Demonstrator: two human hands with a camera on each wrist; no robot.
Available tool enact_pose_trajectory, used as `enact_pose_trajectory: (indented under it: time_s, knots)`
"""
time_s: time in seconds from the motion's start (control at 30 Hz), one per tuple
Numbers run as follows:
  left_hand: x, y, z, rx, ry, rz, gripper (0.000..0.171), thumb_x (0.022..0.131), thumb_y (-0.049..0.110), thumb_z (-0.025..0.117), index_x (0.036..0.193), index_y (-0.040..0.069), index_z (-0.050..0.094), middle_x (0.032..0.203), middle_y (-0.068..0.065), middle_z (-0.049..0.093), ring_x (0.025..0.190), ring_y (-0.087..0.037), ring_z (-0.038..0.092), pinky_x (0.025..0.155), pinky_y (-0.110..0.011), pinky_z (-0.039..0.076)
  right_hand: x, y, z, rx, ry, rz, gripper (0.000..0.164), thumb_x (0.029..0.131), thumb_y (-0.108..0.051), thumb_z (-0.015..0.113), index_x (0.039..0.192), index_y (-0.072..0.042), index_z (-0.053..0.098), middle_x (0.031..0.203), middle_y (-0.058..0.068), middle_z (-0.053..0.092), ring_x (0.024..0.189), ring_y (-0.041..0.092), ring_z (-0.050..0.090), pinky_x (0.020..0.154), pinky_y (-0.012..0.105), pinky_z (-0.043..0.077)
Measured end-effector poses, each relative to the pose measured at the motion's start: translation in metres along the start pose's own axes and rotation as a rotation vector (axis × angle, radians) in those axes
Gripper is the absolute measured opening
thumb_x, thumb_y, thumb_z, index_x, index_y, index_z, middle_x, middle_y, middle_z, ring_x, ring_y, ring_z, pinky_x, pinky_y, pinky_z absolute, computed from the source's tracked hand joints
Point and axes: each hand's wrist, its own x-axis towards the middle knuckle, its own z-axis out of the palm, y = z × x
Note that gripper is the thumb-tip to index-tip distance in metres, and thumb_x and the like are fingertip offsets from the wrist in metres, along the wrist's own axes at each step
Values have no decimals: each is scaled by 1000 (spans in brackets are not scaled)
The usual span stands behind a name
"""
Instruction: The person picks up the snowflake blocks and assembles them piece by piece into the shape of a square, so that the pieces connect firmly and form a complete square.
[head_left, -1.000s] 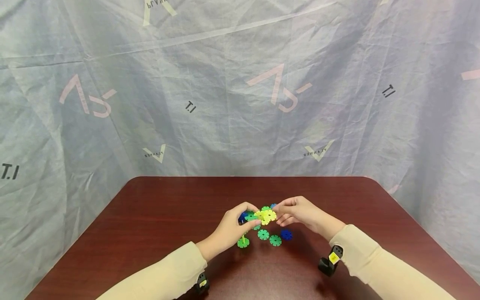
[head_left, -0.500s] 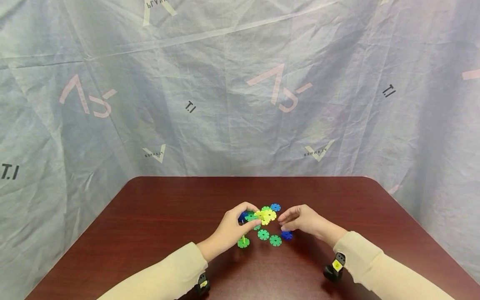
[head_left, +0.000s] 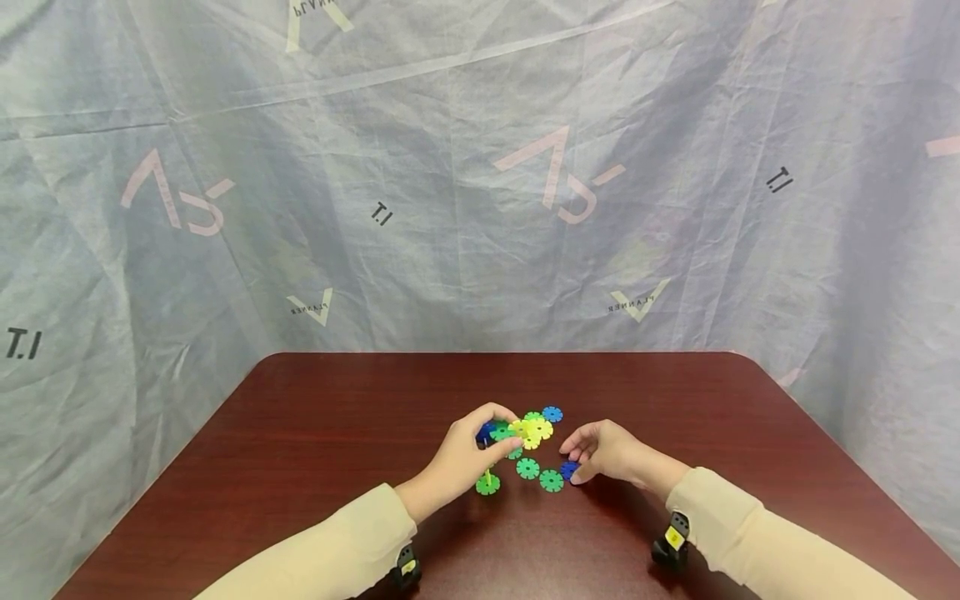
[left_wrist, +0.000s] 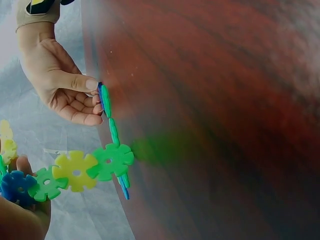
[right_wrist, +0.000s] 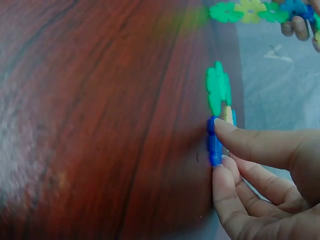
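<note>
Held in my left hand [head_left: 465, 450] is a build of linked notched plastic discs. Its yellow discs [head_left: 538, 429] stick out beyond the thumb. In the left wrist view, a row of a blue disc [left_wrist: 17, 187], a green disc [left_wrist: 47, 183], a yellow disc [left_wrist: 76, 171] and another green disc [left_wrist: 111, 162] runs out from that hand. With thumb and finger my right hand [head_left: 618, 450] pinches a dark blue disc [head_left: 568, 471] by its edges, low at the table. The right wrist view shows this blue disc [right_wrist: 214, 145] edge-on. The left palm hides part of the build.
Loose discs lie on the brown table [head_left: 337, 433]: a green disc [head_left: 551, 481] beside the dark blue one, another green disc [head_left: 528, 468] left of it, and a light blue disc [head_left: 552, 414] farther back. A grey printed cloth [head_left: 450, 250] hangs behind the table.
My right hand has moved away from the yellow discs, down and toward me, and now pinches the dark blue disc. The left hand and its build have stayed nearly still.
</note>
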Motion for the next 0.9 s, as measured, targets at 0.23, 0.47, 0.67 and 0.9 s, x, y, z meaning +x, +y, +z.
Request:
enact_pose_trajectory:
  time_s: [0.23, 0.47, 0.67, 0.9]
  knots:
    - [0, 0, 0, -9, 7, 0, 20, 93, 27, 66, 112, 24, 61, 103, 1, 64, 70, -9, 53, 63, -24, 49, 1, 0, 6, -47, 58, 31, 33, 62, 6, 86, 91, 1, 70, 80, 8, 61, 72, 17, 53, 63, 28, 49]
    - [0, 0, 1, -3, 15, 8, 19, 92, 27, 67, 111, 25, 63, 103, 4, 65, 72, -8, 54, 66, -23, 49, 1, 4, 2, 18, 57, 7, 20, 73, -1, 81, 91, 0, 72, 81, 5, 67, 74, 17, 59, 66, 33, 54]
    - [1, 1, 2, -5, 23, 12, 18, 91, 27, 68, 109, 26, 64, 100, 4, 65, 69, -11, 53, 62, -22, 49, -3, -4, -9, 224, 45, -89, 26, 81, -8, 78, 99, 8, 70, 88, 10, 73, 80, 27, 71, 78, 42, 58]
    - [1, 0, 3, -8, 40, 13, 18, 92, 27, 67, 109, 25, 63, 96, 2, 65, 66, -16, 54, 60, -22, 49, -13, -23, -18, 354, 38, -167, 37, 85, -10, 74, 112, 14, 64, 94, 8, 74, 87, 21, 73, 85, 41, 56]
